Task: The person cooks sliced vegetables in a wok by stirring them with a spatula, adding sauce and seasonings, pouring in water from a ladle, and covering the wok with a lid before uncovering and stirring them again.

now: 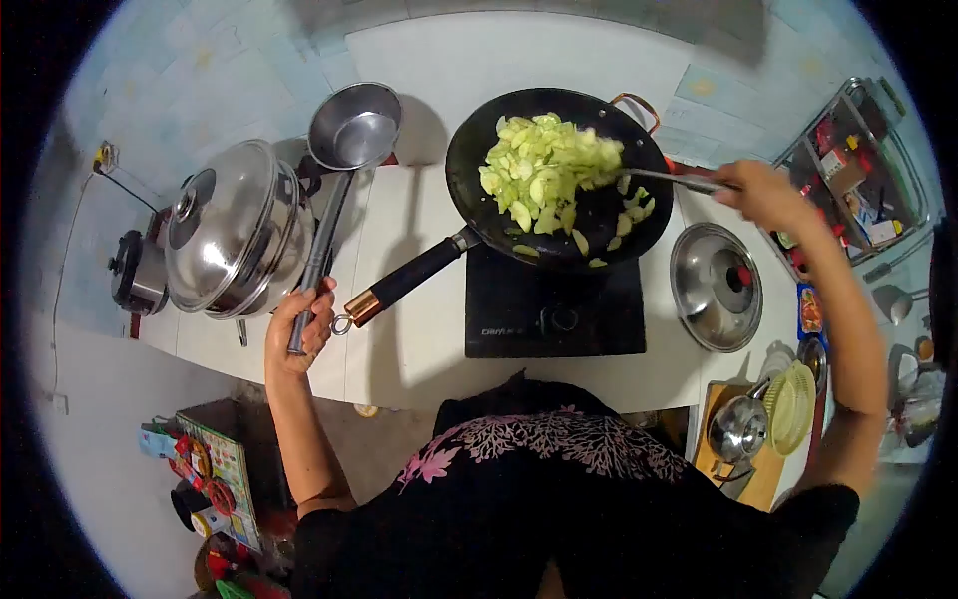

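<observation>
My left hand [301, 324] is closed around the grey handle of a metal water ladle [356, 128], whose bowl is raised to the left of the wok and looks empty. With closed fingers, my right hand [766, 200] grips the handle of a spatula [689, 182]. The spatula's head reaches into the black wok [467, 160], against sliced pale-green vegetable pieces [544, 175], and is partly hidden. Those slices are heaped mostly left of centre, with several loose ones at the lower right. The wok sits on a black induction cooker [554, 319], its long handle pointing toward my left hand.
A large lidded steel pot [235, 230] and a smaller dark cooker [138, 275] stand on the left. Right of the wok lies a steel lid [716, 288]. Nearer me are a small steel pot [738, 427] and a green basket [790, 409]. A rack [848, 170] holds packets.
</observation>
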A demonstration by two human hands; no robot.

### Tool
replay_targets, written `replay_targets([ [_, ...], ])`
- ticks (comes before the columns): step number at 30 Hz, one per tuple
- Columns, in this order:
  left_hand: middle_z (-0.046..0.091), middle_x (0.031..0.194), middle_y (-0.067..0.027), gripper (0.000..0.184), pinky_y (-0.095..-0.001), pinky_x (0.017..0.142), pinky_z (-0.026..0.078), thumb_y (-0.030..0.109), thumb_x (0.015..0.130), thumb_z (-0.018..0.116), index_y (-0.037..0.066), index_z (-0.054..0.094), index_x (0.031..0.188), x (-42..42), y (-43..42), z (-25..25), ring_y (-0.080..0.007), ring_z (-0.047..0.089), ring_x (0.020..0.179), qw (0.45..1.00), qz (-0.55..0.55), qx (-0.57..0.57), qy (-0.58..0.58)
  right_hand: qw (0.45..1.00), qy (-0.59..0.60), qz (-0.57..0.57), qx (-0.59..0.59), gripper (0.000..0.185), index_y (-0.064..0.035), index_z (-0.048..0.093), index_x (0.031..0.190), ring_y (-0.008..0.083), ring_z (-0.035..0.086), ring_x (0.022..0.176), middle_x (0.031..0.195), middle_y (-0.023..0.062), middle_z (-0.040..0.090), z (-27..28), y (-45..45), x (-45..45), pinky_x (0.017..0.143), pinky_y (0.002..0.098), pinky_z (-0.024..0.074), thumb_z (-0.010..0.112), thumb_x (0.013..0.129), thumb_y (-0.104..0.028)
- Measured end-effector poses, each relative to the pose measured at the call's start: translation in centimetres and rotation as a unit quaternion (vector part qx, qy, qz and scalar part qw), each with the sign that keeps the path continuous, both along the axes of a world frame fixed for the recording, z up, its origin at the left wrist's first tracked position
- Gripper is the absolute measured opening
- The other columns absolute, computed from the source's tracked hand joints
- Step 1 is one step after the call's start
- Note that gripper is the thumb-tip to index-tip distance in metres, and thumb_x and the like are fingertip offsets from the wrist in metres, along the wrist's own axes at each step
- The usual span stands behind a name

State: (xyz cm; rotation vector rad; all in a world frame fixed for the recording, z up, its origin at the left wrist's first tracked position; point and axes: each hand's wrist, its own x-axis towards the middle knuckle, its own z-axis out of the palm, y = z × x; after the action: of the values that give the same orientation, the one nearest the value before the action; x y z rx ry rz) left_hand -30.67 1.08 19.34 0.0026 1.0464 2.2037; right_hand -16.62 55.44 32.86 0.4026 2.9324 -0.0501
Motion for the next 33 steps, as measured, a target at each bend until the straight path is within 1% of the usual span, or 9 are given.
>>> replay_targets([
  [5, 0.048, 0.071, -0.0044, 0.03, -0.0198, 0.032, 0.033, 0.015, 0.09, 0.052, -0.008, 0.049, 0.108, 0.1, -0.2, -0.3, -0.007, 0.04, 0.041, 0.999, 0.005, 0.022, -0.027, 0.982, 0.176, 0.07, 0.001, 0.041, -0.0145, 0.057, 0.122, 0.0338, 0.062, 0.09, 0.101, 0.0151, 0.065, -9.1, 0.4, -0.1, 0.076, 0.0405, 0.0486, 0.064, 0.082, -0.022],
  [8, 0.048, 0.071, -0.0047, 0.03, -0.0201, 0.032, 0.033, 0.016, 0.09, 0.053, -0.008, 0.049, 0.109, 0.0, -0.4, -0.8, -0.0077, 0.04, 0.041, 0.999, 0.011, 0.025, -0.033, 0.985, 0.165, 0.054, 0.001, 0.039, -0.0181, 0.059, 0.119, 0.0317, 0.063, 0.084, 0.099, 0.0135, 0.065, -6.8, -0.9, 1.7, 0.071, 0.0415, 0.0493, 0.065, 0.081, -0.025],
  [11, 0.048, 0.072, -0.0047, 0.03, -0.0201, 0.032, 0.034, 0.015, 0.09, 0.053, -0.008, 0.049, 0.109, 0.0, -0.2, -0.8, -0.0079, 0.04, 0.042, 0.999, 0.006, 0.04, -0.03, 0.958, 0.222, 0.176, 0.057, 0.041, -0.0198, 0.058, 0.121, 0.0314, 0.062, 0.076, 0.092, 0.0124, 0.065, -3.8, 0.0, 3.4, 0.066, 0.0414, 0.049, 0.063, 0.081, -0.022],
  [14, 0.048, 0.073, -0.0043, 0.029, -0.0193, 0.032, 0.033, 0.015, 0.091, 0.052, -0.008, 0.049, 0.109, -0.1, -0.2, -0.9, -0.0072, 0.04, 0.043, 0.998, 0.011, 0.044, -0.045, 0.955, 0.186, 0.171, 0.158, 0.04, -0.0209, 0.058, 0.121, 0.0326, 0.06, 0.067, 0.074, 0.0124, 0.059, -1.2, 1.7, 4.0, 0.059, 0.0424, 0.0479, 0.062, 0.081, -0.02],
  [20, 0.047, 0.074, -0.0042, 0.029, -0.0188, 0.031, 0.033, 0.014, 0.091, 0.052, -0.008, 0.048, 0.109, -0.2, -0.2, -0.8, -0.0068, 0.04, 0.044, 0.998, -0.003, 0.048, -0.047, 0.936, 0.045, 0.134, 0.323, 0.042, -0.017, 0.062, 0.116, 0.0314, 0.063, 0.072, 0.078, 0.0144, 0.063, 4.9, 1.5, 2.0, 0.063, 0.0414, 0.0493, 0.066, 0.075, -0.011],
  [23, 0.047, 0.074, -0.0042, 0.029, -0.0188, 0.031, 0.033, 0.014, 0.091, 0.052, -0.009, 0.048, 0.109, -0.3, -0.2, -0.9, -0.0071, 0.04, 0.044, 0.998, -0.009, 0.046, -0.038, 0.961, 0.003, 0.218, 0.173, 0.044, -0.014, 0.063, 0.113, 0.0307, 0.064, 0.073, 0.08, 0.0166, 0.064, 7.0, 3.2, 1.7, 0.069, 0.0387, 0.0501, 0.07, 0.07, -0.01],
  [27, 0.046, 0.074, -0.0039, 0.03, -0.0189, 0.031, 0.033, 0.014, 0.091, 0.052, -0.009, 0.048, 0.11, -0.4, -0.6, -1.5, -0.0071, 0.041, 0.044, 0.998, -0.014, 0.052, -0.037, 0.987, -0.113, 0.0, -0.117, 0.033, -0.0076, 0.064, 0.109, 0.0195, 0.063, 0.067, 0.079, 0.0114, 0.065, 5.4, 0.2, 1.3, 0.068, 0.0327, 0.0492, 0.071, 0.077, -0.015],
  [29, 0.047, 0.074, -0.0037, 0.03, -0.0186, 0.031, 0.033, 0.014, 0.091, 0.052, -0.008, 0.048, 0.11, -0.5, -0.8, -2.2, -0.0068, 0.041, 0.043, 0.997, -0.018, 0.06, -0.052, 0.973, -0.045, 0.009, -0.226, 0.027, -0.0045, 0.065, 0.106, 0.0106, 0.056, 0.07, 0.08, 0.0072, 0.063, -0.1, -0.5, 1.1, 0.064, 0.0291, 0.0472, 0.067, 0.082, -0.017],
  [33, 0.05, 0.073, -0.0041, 0.03, -0.015, 0.032, 0.034, 0.015, 0.09, 0.054, -0.006, 0.049, 0.111, -1.3, -1.6, -5.6, -0.0065, 0.042, 0.043, 0.996, 0.016, 0.01, -0.084, 0.973, 0.08, -0.028, -0.217, 0.028, -0.0023, 0.063, 0.108, 0.0192, 0.059, 0.071, 0.087, 0.0123, 0.065, -9.3, -3.1, 0.2, 0.067, 0.0323, 0.0466, 0.063, 0.084, -0.017],
])
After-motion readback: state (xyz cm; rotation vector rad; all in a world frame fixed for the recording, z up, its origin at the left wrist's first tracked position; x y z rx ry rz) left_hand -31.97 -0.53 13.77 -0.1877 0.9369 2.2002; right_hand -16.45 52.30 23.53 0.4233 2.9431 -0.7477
